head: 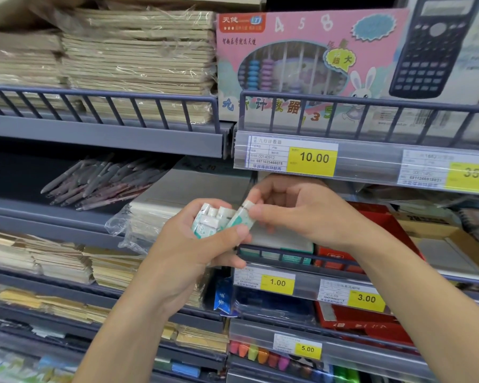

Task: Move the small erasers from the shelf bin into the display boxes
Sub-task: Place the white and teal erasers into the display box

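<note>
A person stands at a stationery shop shelf, both bare hands raised in front of the middle shelves. The left hand (202, 239) is cupped, fingers curled round a small bundle of erasers (212, 219), white blocks in white and green paper sleeves, standing on end in the palm. The right hand (288, 214) pinches one single eraser (242, 217) between thumb and fingertips, holding it at its upper end. This eraser leans against the bundle, and the left thumb touches its lower end, so it sits between both hands.

The erasers look small, light and firm, slightly rubbery, not fragile. The paper sleeves could slide off, so a pinch across the sleeve's flat sides seems the safest hold. A loose bundle may spill if the cupped hand relaxes.

Just beyond the hands, behind a low shelf rail (296, 257), sits a teal box (291, 250) beside red boxes (335, 258); these are probably the display boxes, though the hands hide most of them. Yellow price tags (277, 283) line the shelf edges.
</note>
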`<action>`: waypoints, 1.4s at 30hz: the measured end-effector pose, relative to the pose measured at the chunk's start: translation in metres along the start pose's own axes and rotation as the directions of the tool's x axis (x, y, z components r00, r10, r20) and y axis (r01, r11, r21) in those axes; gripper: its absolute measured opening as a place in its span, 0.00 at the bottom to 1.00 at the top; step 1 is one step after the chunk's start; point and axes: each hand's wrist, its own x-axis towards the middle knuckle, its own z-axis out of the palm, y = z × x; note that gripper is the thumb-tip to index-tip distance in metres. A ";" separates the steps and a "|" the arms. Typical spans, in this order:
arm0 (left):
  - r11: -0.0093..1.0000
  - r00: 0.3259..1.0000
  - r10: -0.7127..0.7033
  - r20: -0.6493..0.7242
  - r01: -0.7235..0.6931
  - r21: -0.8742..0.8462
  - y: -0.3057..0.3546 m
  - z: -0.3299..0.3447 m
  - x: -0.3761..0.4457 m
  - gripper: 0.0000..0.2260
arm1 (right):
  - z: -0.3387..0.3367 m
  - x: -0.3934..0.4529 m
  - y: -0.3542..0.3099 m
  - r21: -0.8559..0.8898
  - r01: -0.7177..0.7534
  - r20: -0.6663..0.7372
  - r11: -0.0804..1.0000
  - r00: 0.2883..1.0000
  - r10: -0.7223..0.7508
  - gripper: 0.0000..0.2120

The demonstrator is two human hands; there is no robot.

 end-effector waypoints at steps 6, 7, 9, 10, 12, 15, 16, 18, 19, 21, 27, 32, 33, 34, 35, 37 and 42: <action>0.999 0.995 0.022 -0.099 -0.025 -0.030 0.001 -0.001 0.001 0.15 | 0.000 -0.008 0.006 0.105 -0.037 -0.035 0.994 0.999 0.041 0.06; 0.999 0.994 0.018 -0.107 -0.022 -0.033 0.000 -0.001 0.001 0.15 | 0.001 -0.010 0.007 0.062 0.001 -0.056 0.998 0.998 0.002 0.10; 0.999 0.993 0.007 -0.117 -0.011 -0.035 0.001 0.000 0.001 0.15 | 0.001 -0.013 0.006 -0.127 0.113 -0.075 0.985 0.990 -0.123 0.15; 0.999 0.993 0.002 -0.116 -0.006 -0.032 0.001 0.000 0.001 0.14 | 0.002 -0.014 0.006 -0.225 0.166 -0.061 0.960 0.981 -0.184 0.15; 1.000 0.993 -0.003 -0.119 0.000 -0.025 0.002 0.001 0.001 0.15 | 0.003 -0.015 0.006 -0.362 0.233 -0.047 0.903 0.963 -0.267 0.12; 1.000 0.989 -0.008 -0.147 0.005 -0.018 0.003 0.002 0.001 0.18 | -0.002 -0.017 0.005 -0.405 0.200 -0.087 0.892 0.963 -0.256 0.10; 1.000 0.988 -0.013 -0.156 0.010 -0.016 0.003 0.001 0.002 0.17 | -0.005 -0.016 0.005 -0.407 0.136 -0.127 0.903 0.971 -0.204 0.09; 1.000 0.985 -0.022 -0.170 0.021 -0.005 0.001 -0.002 0.002 0.13 | -0.015 -0.013 0.009 -0.455 -0.080 -0.247 0.887 0.968 -0.040 0.05; 1.000 0.985 -0.023 -0.174 0.024 0.003 0.000 -0.003 0.002 0.13 | -0.020 -0.010 0.013 -0.460 -0.184 -0.302 0.869 0.953 0.042 0.04; 1.000 0.986 -0.019 -0.163 0.021 0.012 0.000 -0.006 0.001 0.12 | -0.026 -0.003 0.021 -0.467 -0.313 -0.336 0.827 0.928 0.162 0.04; 0.999 0.993 0.000 -0.120 0.006 0.045 0.003 -0.007 -0.001 0.10 | -0.021 0.020 0.032 -0.705 -0.288 -0.182 0.648 0.957 0.227 0.09; 0.997 0.996 0.000 -0.094 0.008 0.081 0.005 -0.007 -0.001 0.12 | -0.010 0.031 0.044 -0.724 -0.260 -0.154 0.639 0.964 0.219 0.05; 0.997 0.996 -0.003 -0.090 0.010 0.079 0.006 -0.007 -0.001 0.12 | -0.008 0.032 0.045 -0.721 -0.262 -0.155 0.641 0.963 0.219 0.04; 0.997 0.996 -0.006 -0.085 0.012 0.079 0.006 -0.007 -0.001 0.12 | -0.005 0.034 0.046 -0.721 -0.264 -0.154 0.641 0.962 0.223 0.03; 0.997 0.997 -0.008 -0.080 0.014 0.079 0.005 -0.008 -0.002 0.11 | -0.004 0.035 0.047 -0.724 -0.265 -0.152 0.637 0.962 0.228 0.03; 0.997 0.997 -0.009 -0.075 0.014 0.075 0.004 -0.009 -0.001 0.10 | -0.002 0.037 0.050 -0.732 -0.258 -0.137 0.631 0.962 0.235 0.03; 0.997 0.998 -0.005 -0.060 0.009 0.071 0.002 -0.011 -0.001 0.10 | 0.000 0.039 0.057 -0.737 -0.225 -0.104 0.637 0.969 0.222 0.04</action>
